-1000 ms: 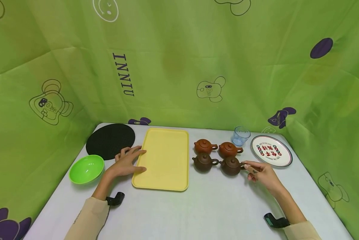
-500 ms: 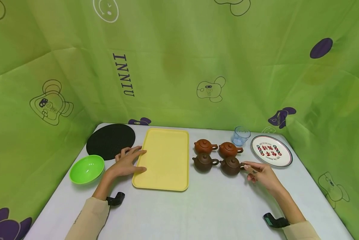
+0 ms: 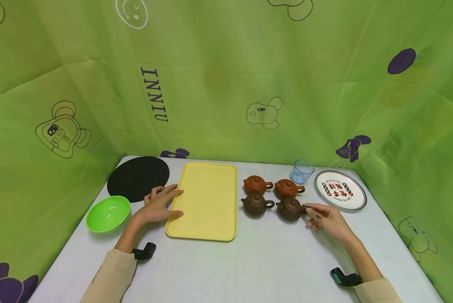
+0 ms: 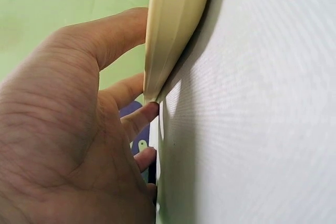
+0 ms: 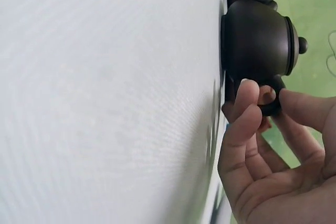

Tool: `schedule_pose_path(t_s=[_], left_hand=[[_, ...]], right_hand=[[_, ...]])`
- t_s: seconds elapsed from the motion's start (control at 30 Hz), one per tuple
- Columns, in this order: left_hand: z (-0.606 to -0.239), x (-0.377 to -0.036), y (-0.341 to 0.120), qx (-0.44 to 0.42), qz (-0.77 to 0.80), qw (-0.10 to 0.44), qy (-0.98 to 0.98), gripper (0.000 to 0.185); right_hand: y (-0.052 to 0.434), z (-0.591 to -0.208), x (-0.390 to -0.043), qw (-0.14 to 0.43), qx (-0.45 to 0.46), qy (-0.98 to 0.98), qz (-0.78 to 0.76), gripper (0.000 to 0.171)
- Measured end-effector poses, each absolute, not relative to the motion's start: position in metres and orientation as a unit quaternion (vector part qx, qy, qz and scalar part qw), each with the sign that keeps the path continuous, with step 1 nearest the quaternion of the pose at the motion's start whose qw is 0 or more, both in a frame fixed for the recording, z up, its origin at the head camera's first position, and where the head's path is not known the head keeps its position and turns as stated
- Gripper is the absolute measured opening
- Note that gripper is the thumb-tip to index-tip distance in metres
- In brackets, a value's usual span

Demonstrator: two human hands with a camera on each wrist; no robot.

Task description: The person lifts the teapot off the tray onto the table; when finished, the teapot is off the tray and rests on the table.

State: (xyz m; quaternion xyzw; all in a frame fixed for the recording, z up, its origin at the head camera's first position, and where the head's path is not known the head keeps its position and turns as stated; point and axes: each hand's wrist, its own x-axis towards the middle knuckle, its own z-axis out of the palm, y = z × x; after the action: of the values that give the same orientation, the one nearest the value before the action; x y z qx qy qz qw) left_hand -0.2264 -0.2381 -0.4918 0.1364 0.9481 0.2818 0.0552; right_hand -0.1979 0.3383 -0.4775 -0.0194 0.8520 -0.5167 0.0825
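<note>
My left hand (image 3: 156,209) rests on the left rim of a yellow rectangular tray (image 3: 205,202), thumb and fingers spread; the left wrist view shows fingertips touching the tray's side wall (image 4: 176,19). At the right, my right hand (image 3: 334,223) pinches the handle of a dark brown teapot (image 3: 288,209), which stands upright on the table. The right wrist view has the thumb against the handle of that teapot (image 5: 257,40). Left of it stands another dark brown teapot (image 3: 254,205). Behind them are two reddish-brown teapots, one left (image 3: 255,185) and one right (image 3: 285,189).
A blue-tinted glass (image 3: 302,171) and a patterned white plate (image 3: 340,202) stand at the back right. To the left lie a round black mat (image 3: 137,176) and a bright green bowl (image 3: 109,214). Green cloth (image 3: 211,84) surrounds the white table (image 3: 256,269).
The head view has shifted slightly, moving the whole scene a little left. Both hands and the objects keep their places on the table.
</note>
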Motion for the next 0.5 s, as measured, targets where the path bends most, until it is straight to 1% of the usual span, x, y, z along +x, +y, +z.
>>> schedule_pose_path(t_s=[0.2, 0.3, 0.43, 0.5], left_hand=[[-0.485, -0.225, -0.239, 0.143, 0.277, 0.075, 0.947, 0.078], [-0.480, -0.221, -0.239, 0.141, 0.268, 0.066, 0.951, 0.074], [-0.471, -0.216, -0.239, 0.132, 0.264, 0.022, 0.955, 0.069], [-0.466, -0.216, -0.239, 0.128, 0.261, 0.001, 0.957, 0.069]], right_hand=[[0.336, -0.471, -0.200, 0.039, -0.035, 0.878, -0.475, 0.047], [0.337, -0.468, -0.202, 0.005, -0.052, 0.902, -0.429, 0.044], [0.338, -0.465, -0.207, -0.079, -0.085, 0.938, -0.327, 0.034], [0.339, -0.464, -0.210, -0.126, -0.103, 0.947, -0.278, 0.030]])
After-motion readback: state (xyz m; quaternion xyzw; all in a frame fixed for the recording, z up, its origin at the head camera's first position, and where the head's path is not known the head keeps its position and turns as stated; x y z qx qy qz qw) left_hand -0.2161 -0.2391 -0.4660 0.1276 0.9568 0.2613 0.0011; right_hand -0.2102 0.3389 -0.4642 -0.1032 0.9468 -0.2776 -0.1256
